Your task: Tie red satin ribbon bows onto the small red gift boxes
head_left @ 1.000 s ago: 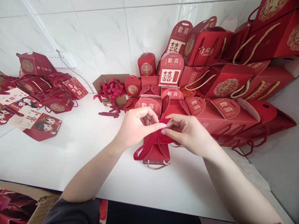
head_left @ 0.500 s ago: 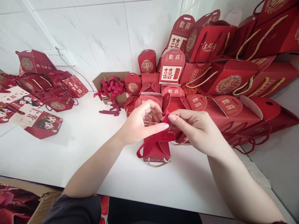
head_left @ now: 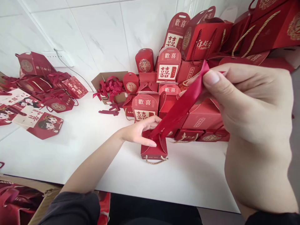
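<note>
A small red gift box (head_left: 153, 154) with a twisted gold cord handle stands on the white table in front of me. My right hand (head_left: 243, 93) is raised at the right, its thumb and fingers pinched on a red satin ribbon (head_left: 181, 107). Taut and slanting, the ribbon runs down from that pinch to the top of the box. My left hand (head_left: 138, 132) is open at the box's upper left, thumb stretched over the top flaps and fingers apart from it. Its fingertips are partly hidden near the ribbon, so their contact with the box is unclear.
Red gift boxes (head_left: 168, 67) are stacked behind and to the right, against the tiled wall. A cardboard box (head_left: 97, 82) of red ribbons stands back left. More decorated boxes (head_left: 48, 125) lie at the left. An open carton (head_left: 43, 203) sits below the table's front edge.
My right hand has moved up, right and closer to the camera, drawing the ribbon out long. My left hand has lowered to the box top, away from the ribbon's end.
</note>
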The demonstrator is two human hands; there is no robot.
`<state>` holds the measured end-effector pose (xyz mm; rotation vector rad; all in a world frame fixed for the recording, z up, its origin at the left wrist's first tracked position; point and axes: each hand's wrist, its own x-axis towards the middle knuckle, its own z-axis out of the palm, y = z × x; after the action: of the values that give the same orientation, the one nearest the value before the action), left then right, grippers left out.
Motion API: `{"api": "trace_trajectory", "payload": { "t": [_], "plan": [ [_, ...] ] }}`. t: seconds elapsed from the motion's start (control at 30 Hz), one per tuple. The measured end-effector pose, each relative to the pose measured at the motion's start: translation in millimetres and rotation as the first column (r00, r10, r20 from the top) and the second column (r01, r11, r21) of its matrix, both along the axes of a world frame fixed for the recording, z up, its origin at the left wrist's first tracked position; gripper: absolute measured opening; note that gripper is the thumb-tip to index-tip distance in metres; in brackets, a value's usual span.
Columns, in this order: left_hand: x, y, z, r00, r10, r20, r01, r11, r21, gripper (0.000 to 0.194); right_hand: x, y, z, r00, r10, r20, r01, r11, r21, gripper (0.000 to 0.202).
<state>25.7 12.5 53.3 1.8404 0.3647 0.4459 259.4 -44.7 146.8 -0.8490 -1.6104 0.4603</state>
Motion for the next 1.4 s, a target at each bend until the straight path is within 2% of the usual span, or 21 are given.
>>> {"api": "trace_trajectory", "payload": {
  "t": [0.17, 0.37, 0.5, 0.63, 0.87, 1.0, 1.07, 1.17, 1.27, 1.33, 1.4],
  "plan": [
    [-12.8, -6.1, -14.7, 0.98, 0.164, -0.113, -0.147, 0.978, 0.149, 0.038, 2.7, 13.3, -0.9, 0.999, 0.03, 0.041, -0.034, 0.995, 0.09, 0.026],
    [-14.3, -8.4, -32.2, 0.964, 0.228, -0.134, -0.186, 0.945, 0.27, 0.033, -5.4, 21.5, -3.8, 0.994, 0.076, 0.076, -0.084, 0.992, 0.097, 0.032],
    [-17.5, -6.7, -42.8, 0.978, 0.202, -0.043, -0.188, 0.956, 0.224, 0.02, -4.7, 23.7, -0.3, 0.994, 0.053, 0.1, -0.062, 0.993, 0.099, 0.031],
    [-19.4, -4.6, -52.0, 0.988, 0.151, -0.001, -0.149, 0.975, 0.163, 0.021, -5.1, 24.2, 3.3, 0.99, 0.052, 0.133, -0.066, 0.992, 0.105, 0.029],
    [-9.2, -7.2, -66.3, 0.966, 0.25, 0.062, -0.256, 0.959, 0.12, 0.016, -12.8, 15.7, 13.1, 0.961, -0.05, 0.271, 0.016, 0.992, 0.126, 0.035],
    [-7.2, -7.7, -70.8, 0.964, 0.254, 0.074, -0.26, 0.962, 0.085, 0.013, -20.5, 7.9, 24.6, 0.916, -0.12, 0.384, 0.071, 0.988, 0.139, 0.038],
    [-6.6, -7.5, -72.4, 0.965, 0.249, 0.086, -0.256, 0.962, 0.092, 0.012, -28.6, 7.1, 29.4, 0.895, -0.117, 0.429, 0.059, 0.988, 0.146, 0.039],
    [-5.2, -8.4, -73.8, 0.962, 0.251, 0.109, -0.26, 0.962, 0.079, 0.012, -48.8, 14.3, 30.4, 0.892, -0.059, 0.449, 0.001, 0.992, 0.127, 0.041],
    [-4.6, -10.7, -73.0, 0.962, 0.262, 0.081, -0.263, 0.965, 0.007, 0.016, -71.8, 28.7, 21.3, 0.904, 0.092, 0.417, -0.129, 0.99, 0.061, 0.03],
    [-4.8, -12.0, -71.1, 0.96, 0.275, 0.047, -0.274, 0.962, -0.012, 0.02, -79.9, 35.7, 11.8, 0.853, 0.251, 0.458, -0.3, 0.953, 0.036, 0.019],
    [-5.1, -12.3, -68.5, 0.961, 0.277, 0.01, -0.277, 0.961, 0.012, 0.021, -77.0, 35.9, 1.0, 0.795, 0.33, 0.509, -0.386, 0.923, 0.005, 0.015]
  ]
}}
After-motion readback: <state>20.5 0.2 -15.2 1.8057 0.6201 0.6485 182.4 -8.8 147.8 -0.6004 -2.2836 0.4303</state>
